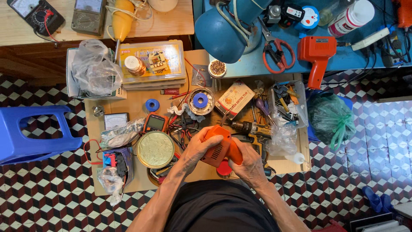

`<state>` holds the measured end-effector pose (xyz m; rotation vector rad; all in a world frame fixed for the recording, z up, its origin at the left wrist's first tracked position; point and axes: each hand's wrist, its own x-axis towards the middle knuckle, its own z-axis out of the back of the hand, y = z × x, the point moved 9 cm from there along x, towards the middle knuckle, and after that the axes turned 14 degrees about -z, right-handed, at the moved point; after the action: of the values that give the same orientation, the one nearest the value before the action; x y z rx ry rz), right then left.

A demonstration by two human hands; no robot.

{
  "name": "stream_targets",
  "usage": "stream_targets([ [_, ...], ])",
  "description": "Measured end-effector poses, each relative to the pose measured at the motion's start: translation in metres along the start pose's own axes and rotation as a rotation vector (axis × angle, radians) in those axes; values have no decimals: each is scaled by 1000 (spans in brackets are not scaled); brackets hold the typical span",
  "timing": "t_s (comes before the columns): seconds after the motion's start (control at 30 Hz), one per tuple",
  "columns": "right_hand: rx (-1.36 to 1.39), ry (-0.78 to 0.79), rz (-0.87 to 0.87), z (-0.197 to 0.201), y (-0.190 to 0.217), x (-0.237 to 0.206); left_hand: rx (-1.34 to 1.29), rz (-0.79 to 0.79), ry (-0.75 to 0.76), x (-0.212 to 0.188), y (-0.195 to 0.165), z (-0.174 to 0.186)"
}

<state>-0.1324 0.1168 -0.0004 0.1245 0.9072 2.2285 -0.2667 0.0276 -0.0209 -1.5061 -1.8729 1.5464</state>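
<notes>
Both hands clenched around an orange soldering gun above the near middle of a low wooden board: left hand wrapped over its upper body, right hand gripping the handle end, tip pointing up toward a cordless drill. Just left of the left hand, a round brass-coloured tin lid, closed, contents hidden. Farther up, a small open tin holding a blue spool, and a loose blue tape roll beside it. At the board's top edge, a small round tin filled with tiny dark beads or screws, and a flat clear plastic case with a yellow card inside and a copper-wire spool on top. At top left, a cardboard box stuffed with crumpled clear plastic bags. On the right, a clear tray crammed with screwdrivers and small tools, reaching right to the board's edge, a green plastic bag just beyond it. Board crowded nearly edge to edge; only small bare patches near the front right corner and along the left rim. Patterned tile floor open to the right, a blue plastic stool close on the left.
</notes>
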Motion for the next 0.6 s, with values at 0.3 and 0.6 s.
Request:
stream_targets([
  [0.3, 42, 49, -50, -9, -7, -5, 67, 1, -40, -5, 25, 9],
  [0.6, -107, 14, 155, -37, 21, -23, 149, -85, -299, -50, 83, 85],
])
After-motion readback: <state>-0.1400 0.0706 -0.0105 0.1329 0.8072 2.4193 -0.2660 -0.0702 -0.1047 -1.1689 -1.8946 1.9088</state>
